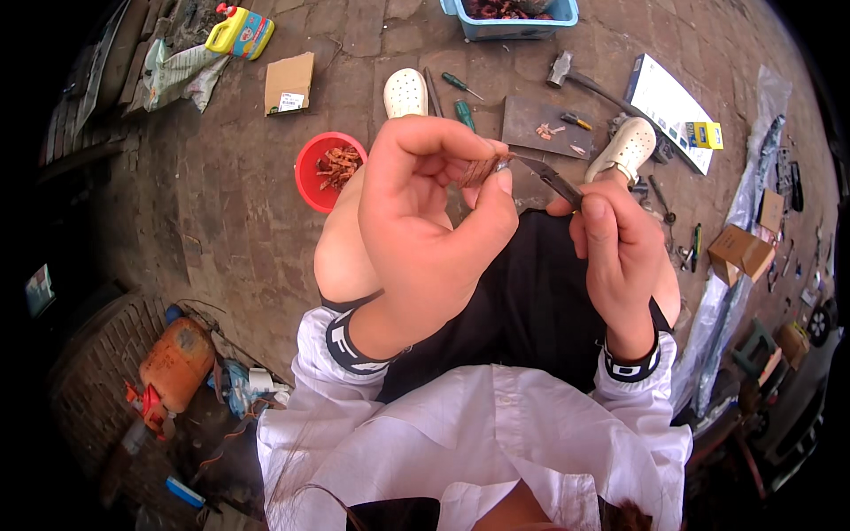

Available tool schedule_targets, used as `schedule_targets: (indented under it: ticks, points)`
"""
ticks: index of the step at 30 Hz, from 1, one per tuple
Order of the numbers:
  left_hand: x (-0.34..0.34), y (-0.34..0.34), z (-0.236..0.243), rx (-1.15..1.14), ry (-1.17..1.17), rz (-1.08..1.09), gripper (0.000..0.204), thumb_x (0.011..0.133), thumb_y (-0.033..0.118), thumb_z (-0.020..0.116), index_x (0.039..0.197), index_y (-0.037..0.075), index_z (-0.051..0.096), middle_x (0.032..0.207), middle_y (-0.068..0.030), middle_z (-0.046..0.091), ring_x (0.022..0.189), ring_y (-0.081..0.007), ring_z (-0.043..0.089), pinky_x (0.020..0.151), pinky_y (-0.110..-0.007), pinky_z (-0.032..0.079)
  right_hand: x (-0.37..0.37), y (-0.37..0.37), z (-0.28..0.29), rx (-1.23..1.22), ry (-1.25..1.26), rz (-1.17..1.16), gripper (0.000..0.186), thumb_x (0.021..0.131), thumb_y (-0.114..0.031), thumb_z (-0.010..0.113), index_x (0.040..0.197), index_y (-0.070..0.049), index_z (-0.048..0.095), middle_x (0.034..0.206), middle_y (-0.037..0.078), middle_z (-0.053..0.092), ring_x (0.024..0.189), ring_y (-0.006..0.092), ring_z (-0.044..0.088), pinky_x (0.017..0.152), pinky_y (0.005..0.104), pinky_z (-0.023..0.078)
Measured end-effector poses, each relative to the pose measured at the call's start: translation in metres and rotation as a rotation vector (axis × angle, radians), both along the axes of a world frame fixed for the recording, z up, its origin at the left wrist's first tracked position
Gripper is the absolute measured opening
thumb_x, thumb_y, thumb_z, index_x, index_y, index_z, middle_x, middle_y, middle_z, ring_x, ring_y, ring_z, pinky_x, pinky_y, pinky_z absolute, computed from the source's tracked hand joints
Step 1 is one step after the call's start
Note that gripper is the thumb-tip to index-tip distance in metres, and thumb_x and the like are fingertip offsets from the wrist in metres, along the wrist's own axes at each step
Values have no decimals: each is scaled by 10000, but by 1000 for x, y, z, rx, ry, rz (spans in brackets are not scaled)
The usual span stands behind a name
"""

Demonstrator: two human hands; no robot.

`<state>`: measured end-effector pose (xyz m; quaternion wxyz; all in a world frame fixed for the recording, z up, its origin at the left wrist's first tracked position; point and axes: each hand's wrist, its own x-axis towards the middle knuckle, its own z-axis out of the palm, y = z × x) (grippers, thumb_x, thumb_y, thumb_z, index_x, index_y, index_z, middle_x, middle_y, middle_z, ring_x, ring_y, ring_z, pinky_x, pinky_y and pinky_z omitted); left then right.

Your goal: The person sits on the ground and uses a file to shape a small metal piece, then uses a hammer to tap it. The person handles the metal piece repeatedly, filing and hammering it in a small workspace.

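Note:
My left hand [423, 221] is raised over my lap, its thumb and fingers pinching a small reddish-brown, layered piece [478, 172]. From the other side, my right hand [613, 252] grips a slim dark knife [556, 181] between thumb and fingers. Its narrow blade points left, and the tip meets or nearly meets the piece by my left thumb. Fingers partly cover the piece, so its full shape is hidden. Beyond my left wrist stands a red bowl [305, 181] with many similar reddish-brown strips [338, 166] inside.
Between my shoes a dark flat plate [522, 133] carries copper-coloured scraps and a yellow-black cutter [575, 120]. Near it lie green-handled screwdrivers [464, 113] and a hammer [560, 69]. A blue basin [518, 28] stands farther off. Cardboard boxes [742, 252] sit right, an orange gas cylinder [177, 363] left.

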<state>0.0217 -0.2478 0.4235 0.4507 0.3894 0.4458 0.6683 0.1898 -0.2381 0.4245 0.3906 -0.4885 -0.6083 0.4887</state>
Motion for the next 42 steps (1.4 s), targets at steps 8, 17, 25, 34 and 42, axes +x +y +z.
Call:
schedule_targets:
  ticks: [8,17,25,34,42]
  points:
    - [2,-1,-1,19,80,10,327,774,-150,619,1027,5,483,962,-86,609,793,-62,514,717,-201,442,2,2,4,-71,-65,28,251,1003,-155,543,862,23,651,573,-24,470,518,39,414,477,210,319]
    - [1,1,0,-105,-103,-7,328,799,-130,613,1074,-5,483,1007,-101,606,902,-102,564,806,-234,453,2,2,-6,127,-96,-46,149,925,-132,645,957,7,687,687,19,562,603,90,454,541,244,341]
    - [-1,2,-5,-92,-126,-1,251,868,-75,595,1089,1,501,999,-107,642,783,-101,599,695,-220,482,1,6,-3,226,-186,-38,128,836,-80,716,946,-17,704,673,21,553,583,125,429,531,265,325]
    - [0,4,-6,-146,-158,10,256,865,-82,583,1091,2,497,1009,-134,648,769,-105,596,688,-226,478,-3,4,-3,258,-286,-86,125,830,-86,734,927,-14,703,693,10,579,590,107,429,526,256,324]
    - [4,8,-9,-120,-13,-89,278,844,-99,609,1096,-18,527,1007,-111,654,862,-117,616,744,-233,484,3,13,0,-417,382,-70,129,877,-117,716,931,-3,693,681,-92,526,606,1,398,523,196,287]
